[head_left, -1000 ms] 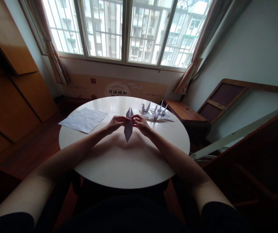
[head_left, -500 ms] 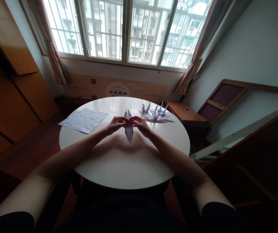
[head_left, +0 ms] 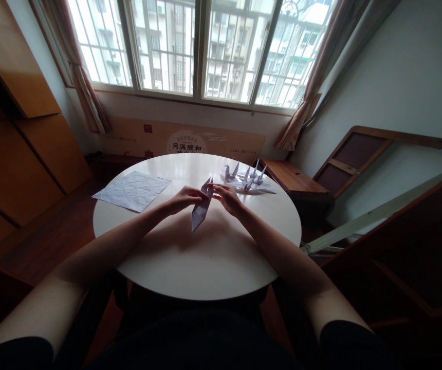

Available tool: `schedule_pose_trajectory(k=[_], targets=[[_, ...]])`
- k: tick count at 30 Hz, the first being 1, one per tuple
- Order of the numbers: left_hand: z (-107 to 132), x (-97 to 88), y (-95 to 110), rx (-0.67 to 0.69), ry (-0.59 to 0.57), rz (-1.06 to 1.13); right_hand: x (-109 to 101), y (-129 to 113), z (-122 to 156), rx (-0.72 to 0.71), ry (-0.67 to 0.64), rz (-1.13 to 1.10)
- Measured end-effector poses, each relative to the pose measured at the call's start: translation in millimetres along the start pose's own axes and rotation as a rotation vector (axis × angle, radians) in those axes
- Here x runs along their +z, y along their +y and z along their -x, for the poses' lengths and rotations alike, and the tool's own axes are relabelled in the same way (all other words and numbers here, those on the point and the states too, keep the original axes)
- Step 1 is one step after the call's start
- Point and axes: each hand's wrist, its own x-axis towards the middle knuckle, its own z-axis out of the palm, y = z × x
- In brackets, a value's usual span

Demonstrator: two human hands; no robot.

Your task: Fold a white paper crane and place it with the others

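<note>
The white worktop (head_left: 205, 272) carries a creased sheet (head_left: 133, 191), flat at the left, and several finished paper cranes (head_left: 247, 182) at far right. Between them, the left hand (head_left: 185, 198) pinches a folded paper (head_left: 201, 213); the right hand (head_left: 228, 198), half-curled, is at its top, contact unclear. Judging by its slim shape, wings and neck remain unformed

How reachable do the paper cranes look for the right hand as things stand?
Probably yes. The right hand is close to the paper cranes, just beyond it, with nothing apparently blocking the way; it would only need to leave the folded paper, which the left hand holds.
</note>
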Motion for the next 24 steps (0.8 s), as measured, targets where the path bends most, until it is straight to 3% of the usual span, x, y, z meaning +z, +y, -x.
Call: schedule_pose_trajectory(k=[6, 20, 24], targets=[[2, 2.7, 3, -0.015, -0.059, 0.003, 5, -7, 7, 0.078, -0.201, 0.025], [5, 4.5, 16, -0.12, -0.038, -0.035, -9, -14, -3, -0.021, 0.1, -0.053], [3, 3.9, 15, -0.085, 0.097, 0.068, -17, -13, -3, 0.061, 0.101, 0.044]])
